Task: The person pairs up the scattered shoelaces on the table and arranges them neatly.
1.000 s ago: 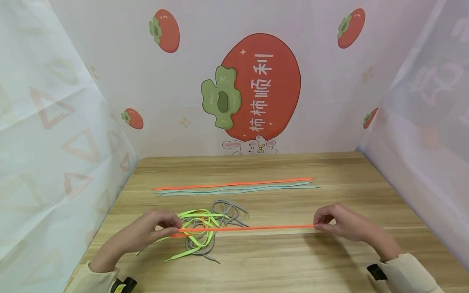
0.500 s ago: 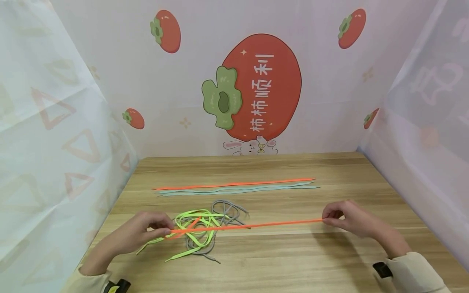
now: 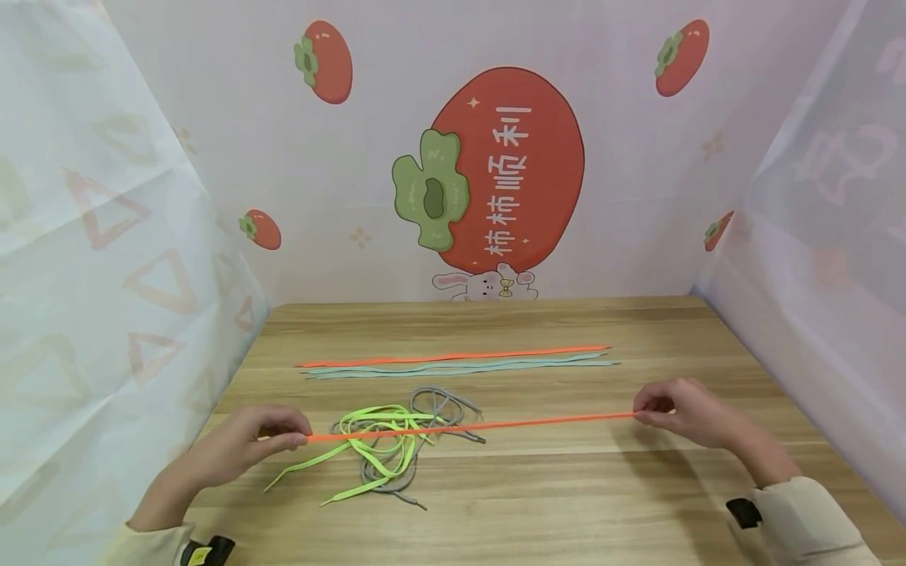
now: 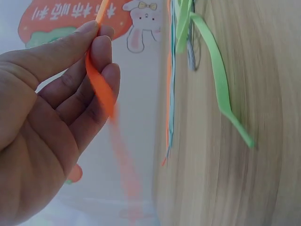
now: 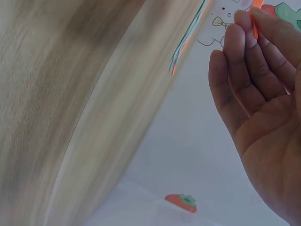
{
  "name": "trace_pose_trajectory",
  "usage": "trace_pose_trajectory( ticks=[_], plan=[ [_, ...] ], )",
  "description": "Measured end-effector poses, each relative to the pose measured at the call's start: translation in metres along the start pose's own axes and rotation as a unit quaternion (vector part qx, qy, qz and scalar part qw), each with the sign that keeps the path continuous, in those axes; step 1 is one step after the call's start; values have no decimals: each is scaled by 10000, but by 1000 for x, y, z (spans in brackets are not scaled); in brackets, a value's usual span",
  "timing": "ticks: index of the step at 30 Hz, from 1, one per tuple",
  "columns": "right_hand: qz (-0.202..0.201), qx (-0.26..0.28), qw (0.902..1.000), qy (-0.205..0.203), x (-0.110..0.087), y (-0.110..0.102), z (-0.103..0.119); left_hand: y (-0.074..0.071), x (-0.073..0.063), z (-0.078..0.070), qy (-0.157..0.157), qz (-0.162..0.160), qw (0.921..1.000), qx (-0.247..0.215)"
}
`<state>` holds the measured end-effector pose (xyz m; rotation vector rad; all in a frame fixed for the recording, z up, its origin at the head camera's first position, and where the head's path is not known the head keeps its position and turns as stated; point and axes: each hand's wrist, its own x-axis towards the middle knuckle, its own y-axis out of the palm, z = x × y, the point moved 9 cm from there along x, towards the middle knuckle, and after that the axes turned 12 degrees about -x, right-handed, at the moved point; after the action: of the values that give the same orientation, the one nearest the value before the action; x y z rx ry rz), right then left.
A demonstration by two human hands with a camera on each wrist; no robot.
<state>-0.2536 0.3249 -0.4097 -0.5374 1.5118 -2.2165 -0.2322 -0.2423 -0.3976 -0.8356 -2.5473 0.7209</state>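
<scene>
An orange shoelace (image 3: 538, 423) is stretched straight between both hands above the wooden table. My left hand (image 3: 265, 440) pinches it between thumb and fingertips; in the left wrist view a loose tail of the orange shoelace (image 4: 104, 96) hangs past the fingers, its lower part blurred. My right hand (image 3: 679, 413) pinches the other end, and a short tip shows between thumb and fingers in the right wrist view. Under the stretched lace lies a loose tangle of a neon yellow-green shoelace (image 3: 347, 494) and a grey shoelace (image 3: 447, 391).
Farther back, another orange shoelace (image 3: 453, 358) and light blue shoelaces (image 3: 495, 365) lie side by side, straight across the wooden table (image 3: 566, 503). A printed cloth wall (image 3: 623, 196) stands behind the table, with white sheets (image 3: 92, 314) at both sides.
My hands have moved apart, the left one leftward and the right one rightward and slightly up. The orange shoelace has come away from the tangle, and more of it spans between them.
</scene>
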Motion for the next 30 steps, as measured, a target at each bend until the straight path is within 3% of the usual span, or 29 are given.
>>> trace_pose_trajectory(
  ticks=[9,13,19,30],
  plan=[
    [30,-30,9998,205,1,-3,-13,-24,-11,24,-140,-236,9994,-219],
    [195,6,9990,395,2,-2,-20,-33,-15,33,-148,-251,9994,-181],
    [231,26,9991,342,6,-7,-27,-47,-18,41,-261,-349,9990,37],
    [280,-302,9961,775,21,-17,-46,-76,-7,63,-414,-699,9960,368]
  ],
)
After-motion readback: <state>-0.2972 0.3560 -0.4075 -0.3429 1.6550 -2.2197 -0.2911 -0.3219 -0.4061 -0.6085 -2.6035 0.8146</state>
